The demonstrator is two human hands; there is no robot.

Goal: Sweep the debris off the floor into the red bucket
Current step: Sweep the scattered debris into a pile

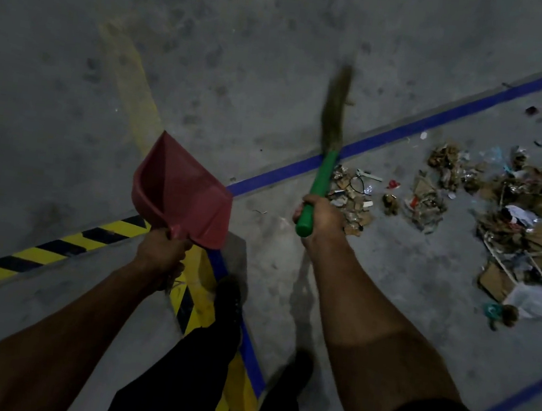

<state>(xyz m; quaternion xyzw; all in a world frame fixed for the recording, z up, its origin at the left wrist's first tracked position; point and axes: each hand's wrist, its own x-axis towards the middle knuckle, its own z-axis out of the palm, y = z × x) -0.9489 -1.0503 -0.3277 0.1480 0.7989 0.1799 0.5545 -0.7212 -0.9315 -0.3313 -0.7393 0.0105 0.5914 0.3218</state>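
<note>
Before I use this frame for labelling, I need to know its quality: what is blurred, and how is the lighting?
Head view: dim overall, colours muted. The broom bristles are smeared by motion blur; its green handle in the right hand is sharper. The red dustpan in the left hand shows slight blur. The debris pile stays readable. Wide-angle bending shows at the edges.

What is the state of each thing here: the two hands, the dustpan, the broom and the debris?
left hand: grips the dustpan handle.
red dustpan: held up off the floor, looks empty.
right hand: grips the broom's green handle.
broom: bristles blurred, pointing away from the person.
debris: spread on the floor to the right, not yet collected.
</note>
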